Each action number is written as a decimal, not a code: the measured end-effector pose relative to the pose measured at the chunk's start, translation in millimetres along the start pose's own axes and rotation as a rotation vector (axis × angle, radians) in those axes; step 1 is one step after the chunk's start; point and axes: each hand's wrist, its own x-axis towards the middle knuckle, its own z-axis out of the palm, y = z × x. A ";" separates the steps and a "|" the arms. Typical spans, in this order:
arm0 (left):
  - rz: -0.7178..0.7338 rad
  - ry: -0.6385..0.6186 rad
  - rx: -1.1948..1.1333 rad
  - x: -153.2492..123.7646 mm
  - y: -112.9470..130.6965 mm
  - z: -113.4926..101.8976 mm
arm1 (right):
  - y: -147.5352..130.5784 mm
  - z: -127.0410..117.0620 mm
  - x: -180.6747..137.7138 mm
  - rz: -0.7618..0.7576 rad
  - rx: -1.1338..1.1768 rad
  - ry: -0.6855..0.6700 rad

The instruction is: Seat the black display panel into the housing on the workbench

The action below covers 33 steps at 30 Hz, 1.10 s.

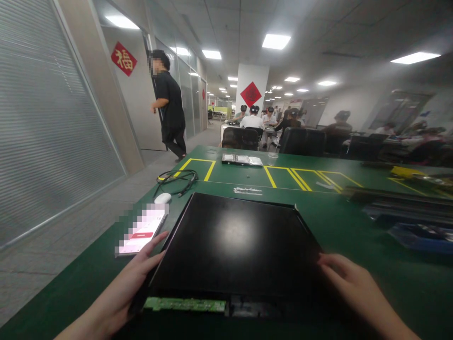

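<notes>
A black flat screen panel point(226, 245) lies in front of me, face up, with a bright ceiling reflection in its middle. Along its near edge a narrow green circuit board point(186, 304) is exposed. My left hand point(141, 269) grips the panel's left edge, thumb along the rim and the other fingers partly hidden. At the right edge, my right hand point(341, 269) has its fingers bent against the side, their tips partly out of sight. Just beyond my left hand are a lit phone point(145, 231) with a pixelated screen and a white mouse point(163, 198).
The green table point(247, 177) carries yellow tape outlines, a coiled black cable point(182, 177) and hard drives point(242, 159). At right are a blurred blue tray point(423, 236) and dark bars point(375, 200). A person point(171, 101) walks at left; several others sit farther back.
</notes>
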 end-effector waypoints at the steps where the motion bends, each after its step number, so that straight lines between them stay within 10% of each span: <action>1: 0.008 -0.010 0.015 0.3 -0.3 -0.5 | -0.5 -0.1 -0.4 -0.002 0.000 0.000; 18: -0.013 -0.083 0.037 -8.8 10.6 -1.3 | -1.7 -1.7 -1.2 0.028 0.052 0.014; 33: 0.255 -0.061 0.193 -8.7 6.4 -8.3 | -4.2 -2.3 -1.2 0.045 0.067 0.006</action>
